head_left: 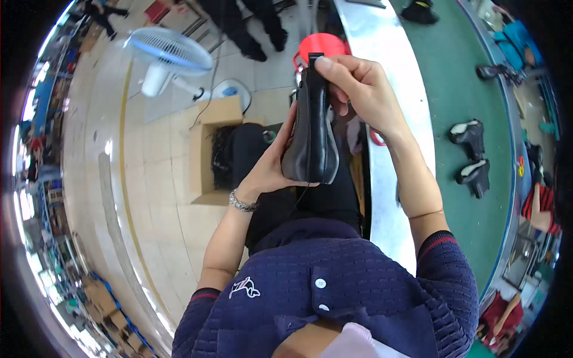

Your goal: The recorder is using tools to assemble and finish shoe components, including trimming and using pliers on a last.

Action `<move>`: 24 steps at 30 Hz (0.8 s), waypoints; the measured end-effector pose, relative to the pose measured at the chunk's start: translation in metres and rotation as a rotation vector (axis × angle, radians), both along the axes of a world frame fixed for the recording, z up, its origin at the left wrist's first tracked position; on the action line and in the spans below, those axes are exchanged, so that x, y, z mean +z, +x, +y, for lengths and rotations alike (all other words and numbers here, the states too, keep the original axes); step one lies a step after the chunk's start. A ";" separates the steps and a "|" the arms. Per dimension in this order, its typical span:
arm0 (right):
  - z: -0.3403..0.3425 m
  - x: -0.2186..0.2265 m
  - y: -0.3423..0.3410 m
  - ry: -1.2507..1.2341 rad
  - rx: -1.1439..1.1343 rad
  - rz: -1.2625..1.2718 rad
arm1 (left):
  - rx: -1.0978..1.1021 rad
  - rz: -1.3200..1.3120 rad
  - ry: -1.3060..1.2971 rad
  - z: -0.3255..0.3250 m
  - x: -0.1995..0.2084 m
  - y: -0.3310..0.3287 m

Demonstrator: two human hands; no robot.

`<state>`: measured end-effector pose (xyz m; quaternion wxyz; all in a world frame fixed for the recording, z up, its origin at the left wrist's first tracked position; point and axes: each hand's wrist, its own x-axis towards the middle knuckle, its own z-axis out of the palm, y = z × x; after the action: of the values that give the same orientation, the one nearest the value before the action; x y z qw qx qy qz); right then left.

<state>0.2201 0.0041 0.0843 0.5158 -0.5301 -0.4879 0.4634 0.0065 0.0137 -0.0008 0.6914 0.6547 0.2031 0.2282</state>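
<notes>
One black shoe (310,134), held above the person's lap, with its wider, rounded end toward the body and its narrow end pointing away. One dark pull tab (315,57) stands at the narrow end. Two grips hold the piece: the left grip (270,168) is clamped around the shoe's left side and wider end; the right grip (363,82) has thumb and fingers together on the narrow end, at the tab. One metal-banded watch (243,201) encircles the left wrist. Beyond the narrow end is one red bucket (327,45). To the right of the legs runs one pale bench (406,77), with one red ring (377,138) by the right forearm. Farther right, one green surface (444,77) carries two black-and-white shoes (469,136) near each other. To the left are one open cardboard box (202,167) with dark contents, too shadowed to count, and one fan (167,51). One pair of dark-trousered legs (239,27) stands ahead.
</notes>
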 end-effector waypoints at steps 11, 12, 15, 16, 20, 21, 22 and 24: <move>-0.119 -0.146 0.058 -0.268 -0.414 -0.996 | 0.249 -0.029 -0.001 -0.019 -0.028 -0.076; -0.144 -0.162 0.066 -0.344 -0.444 -1.127 | 0.277 -0.021 0.001 -0.018 -0.027 -0.081; -0.207 -0.207 0.079 -0.592 -0.541 -1.323 | 0.333 0.057 -0.091 -0.019 -0.031 -0.097; -0.210 -0.206 0.076 -0.583 -0.547 -1.294 | 0.377 0.137 -0.175 -0.023 -0.033 -0.108; -0.212 -0.217 0.083 -0.475 -0.569 -1.350 | 0.469 0.226 -0.562 -0.030 -0.035 -0.136; -0.214 -0.216 0.088 -0.482 -0.570 -1.352 | 0.538 0.124 -0.726 -0.032 -0.039 -0.138; -0.210 -0.213 0.091 -0.527 -0.619 -0.901 | 0.617 0.015 -0.888 -0.033 -0.042 -0.141; -0.192 -0.185 0.083 -0.580 -0.725 -0.273 | 0.543 0.073 -0.882 -0.028 -0.041 -0.134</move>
<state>0.3031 -0.1879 -0.1010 0.4065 -0.8439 -0.1855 0.2969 -0.1274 -0.0146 -0.0413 0.8099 0.2324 0.4666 0.2689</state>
